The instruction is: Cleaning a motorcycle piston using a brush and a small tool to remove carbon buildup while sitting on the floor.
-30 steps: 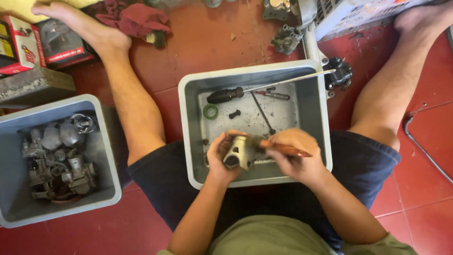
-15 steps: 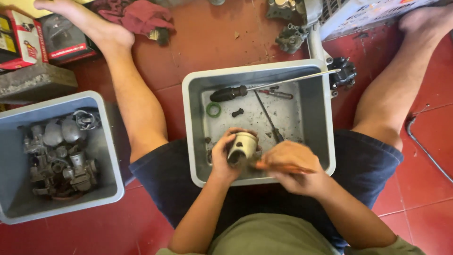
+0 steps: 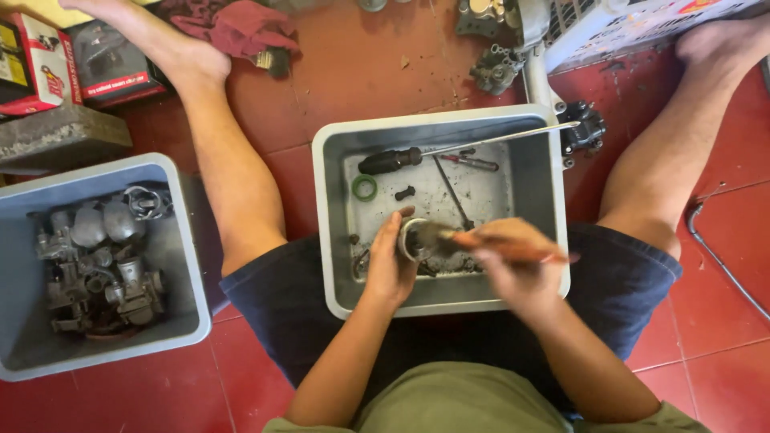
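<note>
I sit on a red tiled floor with a grey plastic tub (image 3: 537, 200) between my legs. My left hand (image 3: 389, 265) grips a small round metal engine part (image 3: 413, 238) low over the tub. My right hand (image 3: 513, 261) holds an orange-handled brush (image 3: 489, 243), its bristles against the metal part; this hand is motion-blurred. In the tub lie a black-handled screwdriver (image 3: 393, 160) with its long shaft resting on the rim, a green ring (image 3: 364, 188), a thin rod and small dark bits.
A second grey tub (image 3: 172, 265) at my left holds a dirty carburettor assembly (image 3: 100, 269). A red rag (image 3: 241, 28), boxes (image 3: 72, 64), a grey block (image 3: 60, 136) and engine parts (image 3: 497, 68) lie beyond my legs. A cable (image 3: 722, 256) runs at right.
The metal part has been lowered further into the tub and turned. My right hand has shifted right and brushes quickly, now blurred.
</note>
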